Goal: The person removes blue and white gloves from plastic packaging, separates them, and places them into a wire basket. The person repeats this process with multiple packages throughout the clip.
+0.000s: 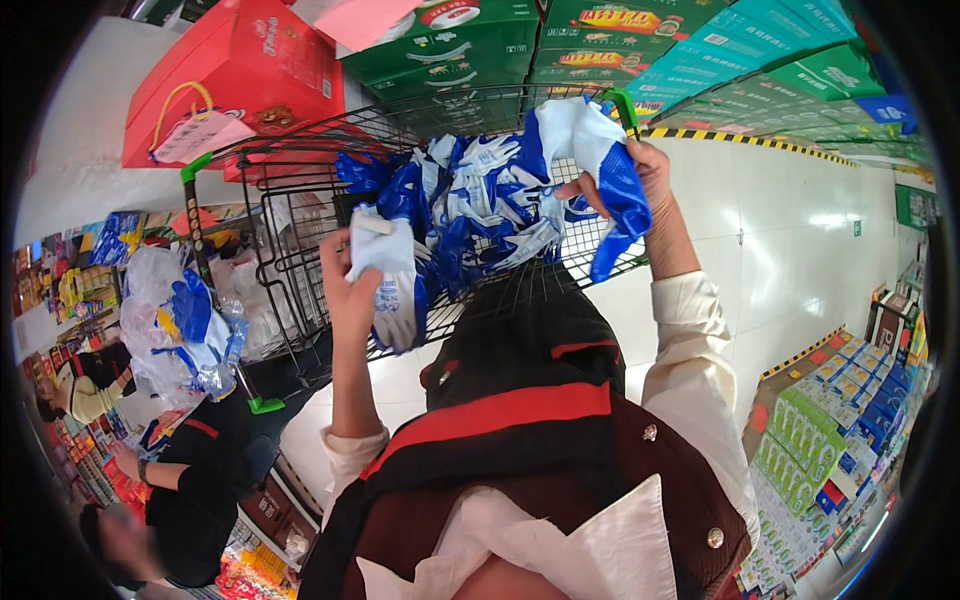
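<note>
A black wire shopping cart (289,247) with green corner pieces stands before me, holding a heap of blue-and-white coated work gloves (480,195). At the heap's left side, my left hand (349,266) grips a white-and-grey work glove (391,292) by its cuff, with the fingers of the glove hanging down. My right hand (649,176) is at the cart's right end, closed around a blue-and-white work glove (626,196) whose blue part droops below the hand. Its white cuff lies against another white cuff by the green corner. Part of my right hand is hidden behind the glove.
Stacked green cartons (450,52) and a red gift box (232,75) line the cart's far side. Plastic bags with gloves (161,322) hang at the cart's left end. Two people are at the left, one in a black top (195,502). Boxed goods (802,442) stand at the right.
</note>
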`<state>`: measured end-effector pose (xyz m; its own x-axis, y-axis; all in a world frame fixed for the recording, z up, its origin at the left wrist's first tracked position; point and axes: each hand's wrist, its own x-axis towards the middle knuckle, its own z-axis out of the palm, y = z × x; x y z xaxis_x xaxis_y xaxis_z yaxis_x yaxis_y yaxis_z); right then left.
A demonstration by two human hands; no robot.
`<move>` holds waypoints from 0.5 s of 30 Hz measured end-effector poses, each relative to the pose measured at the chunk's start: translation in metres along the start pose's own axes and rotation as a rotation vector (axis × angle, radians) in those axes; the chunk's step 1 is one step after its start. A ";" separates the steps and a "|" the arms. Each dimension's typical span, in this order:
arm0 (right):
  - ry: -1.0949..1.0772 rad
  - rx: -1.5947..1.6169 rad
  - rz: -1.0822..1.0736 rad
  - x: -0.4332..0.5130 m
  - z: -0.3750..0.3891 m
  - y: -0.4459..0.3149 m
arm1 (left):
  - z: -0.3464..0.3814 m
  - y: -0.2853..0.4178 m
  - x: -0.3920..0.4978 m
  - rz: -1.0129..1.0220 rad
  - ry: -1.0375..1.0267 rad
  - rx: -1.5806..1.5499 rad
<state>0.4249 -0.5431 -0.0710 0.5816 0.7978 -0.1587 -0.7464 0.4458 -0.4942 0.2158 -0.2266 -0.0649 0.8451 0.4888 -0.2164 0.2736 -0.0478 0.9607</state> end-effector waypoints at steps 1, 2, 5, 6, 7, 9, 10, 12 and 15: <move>-0.025 -0.019 0.035 -0.002 0.015 -0.008 | -0.002 0.011 -0.001 0.048 -0.045 0.033; -0.026 -0.070 0.077 -0.004 0.029 -0.015 | -0.001 0.023 0.001 0.098 -0.089 0.066; -0.022 -0.355 0.192 -0.009 0.069 -0.036 | 0.004 0.062 0.010 0.217 -0.214 0.390; -0.059 -0.406 0.233 -0.007 0.081 -0.039 | 0.008 0.075 0.013 0.329 -0.244 0.505; -0.064 -0.487 0.281 -0.002 0.093 -0.042 | 0.013 0.086 0.015 0.464 -0.270 0.608; -0.047 -0.659 0.373 0.010 0.116 -0.050 | 0.025 0.102 0.019 0.669 -0.344 0.683; 0.030 -0.769 0.390 0.015 0.127 -0.054 | 0.030 0.108 0.021 0.749 -0.395 0.665; -0.066 -0.926 0.373 0.024 0.144 -0.061 | 0.038 0.115 0.027 0.654 -0.520 0.596; -0.150 -1.272 0.439 0.038 0.161 -0.071 | 0.037 0.116 0.027 0.437 -0.650 0.356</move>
<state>0.4480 -0.4788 0.0960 0.2729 0.8490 -0.4525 0.0019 -0.4708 -0.8822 0.2877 -0.2512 0.0345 0.9737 -0.2278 -0.0012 -0.1015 -0.4386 0.8929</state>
